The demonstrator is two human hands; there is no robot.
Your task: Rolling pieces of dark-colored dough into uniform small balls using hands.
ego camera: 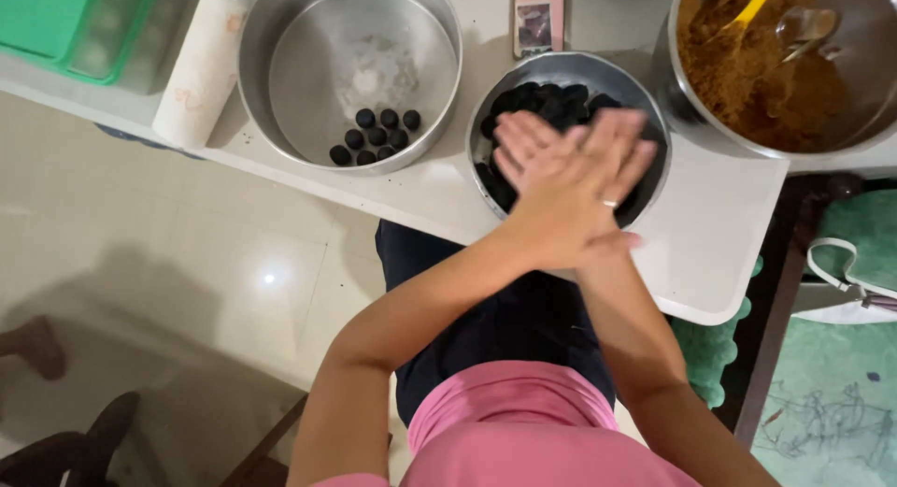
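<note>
My left hand (584,193) lies flat across my right hand (519,146), palm against palm, over a steel bowl (561,63) that holds a dark, almost black mass (551,101). A ring shows on the upper hand. Whatever lies between the palms is hidden. To the left stands a wide round steel pan (271,38) with several small black balls (374,132) grouped near its front wall and a dusting of white powder on its bottom.
A large steel bowl of brown powder (747,85) with a yellow-handled utensil (757,3) and a metal spoon (808,24) stands at the right. A paper roll (201,66) and a green container (56,20) sit left. All rest on a white table (710,244), with a green rug (832,403) beyond its right edge.
</note>
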